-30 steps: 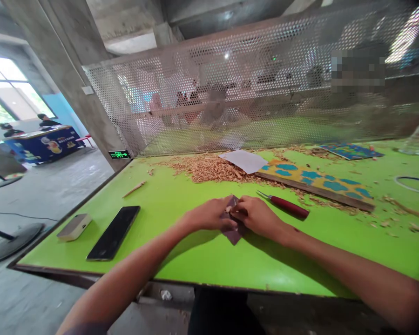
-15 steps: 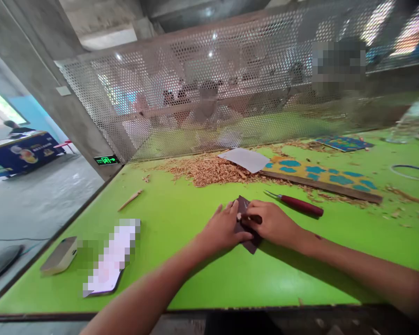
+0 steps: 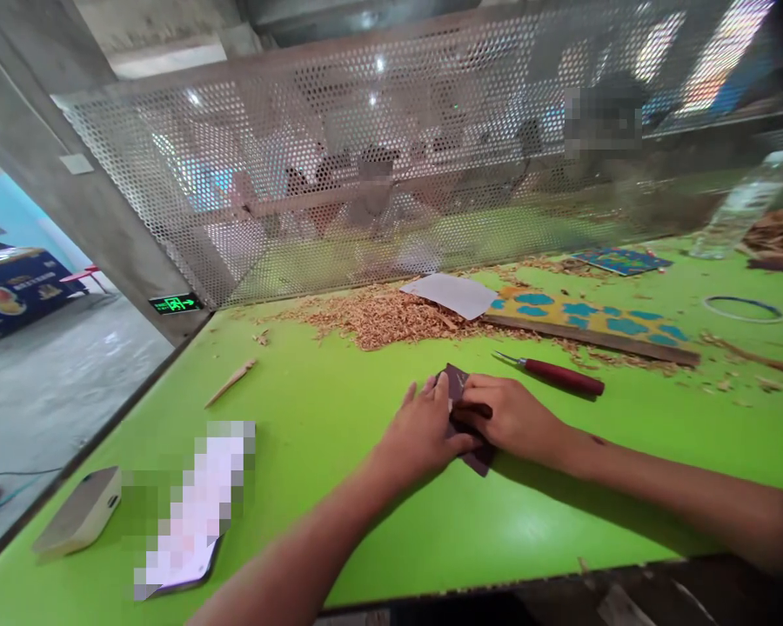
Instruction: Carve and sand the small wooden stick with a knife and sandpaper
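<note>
We have both hands together on the green tabletop point(image 3: 326, 400), near the middle. Left hand point(image 3: 424, 428) is palm down, fingers and thumb spread apart, not closed round anything; it lies on a dark sheet point(image 3: 483, 462) and covers much of it. Right hand point(image 3: 512, 413) has its fingers bent in toward the thumb, close to the left fingers and over the same sheet. A small pale piece point(image 3: 451, 405) just peeks out between the two hands; we can't tell whether the right hand grips it, fingertips mostly hidden. The sheet lies at a slant under both hands, its far and near ends showing.

Just beyond the right hand we see a red-handled knife point(image 3: 565, 376), apart from it, thin metal end pointing left. Farther back: a heap of wood shavings point(image 3: 391, 322), a white paper point(image 3: 450, 296) lying on its edge, then a yellow board point(image 3: 587, 317) with blue patches to the right of the paper. Far right: a ring point(image 3: 744, 309) and a clear bottle point(image 3: 747, 209).

Left side: a pointed stick point(image 3: 231, 382), a phone point(image 3: 199, 513) with its screen blurred out, and a small box point(image 3: 82, 513) near the tabletop's left edge. A perforated screen point(image 3: 300, 200) stands along the back.
</note>
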A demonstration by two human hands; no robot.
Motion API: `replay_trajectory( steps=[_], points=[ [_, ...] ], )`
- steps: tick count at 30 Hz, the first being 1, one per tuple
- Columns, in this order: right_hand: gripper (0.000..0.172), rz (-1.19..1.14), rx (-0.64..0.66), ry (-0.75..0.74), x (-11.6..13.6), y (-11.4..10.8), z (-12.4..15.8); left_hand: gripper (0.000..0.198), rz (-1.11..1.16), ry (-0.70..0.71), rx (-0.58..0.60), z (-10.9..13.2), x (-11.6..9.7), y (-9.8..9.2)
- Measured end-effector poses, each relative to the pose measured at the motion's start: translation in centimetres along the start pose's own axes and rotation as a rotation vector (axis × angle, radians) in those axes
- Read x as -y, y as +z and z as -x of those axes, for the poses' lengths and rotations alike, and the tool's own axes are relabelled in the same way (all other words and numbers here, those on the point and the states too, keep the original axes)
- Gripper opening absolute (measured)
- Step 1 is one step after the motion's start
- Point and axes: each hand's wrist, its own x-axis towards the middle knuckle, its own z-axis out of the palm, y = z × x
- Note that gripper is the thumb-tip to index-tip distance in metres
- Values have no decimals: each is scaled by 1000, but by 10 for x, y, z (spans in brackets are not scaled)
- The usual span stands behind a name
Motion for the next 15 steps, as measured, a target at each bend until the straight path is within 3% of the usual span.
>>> replay_trajectory(
  steps=[4,8,15],
  points=[
    [24,22,-22,78,1,-2,-2,90,9,14,3,0,1,0],
    [22,-59,35,24,4,-3,-3,90,21,10,5,0,0,-1],
    [25,-58,42,70,5,-7,-1,91,35,0,17,0,-1,-2]
  ],
)
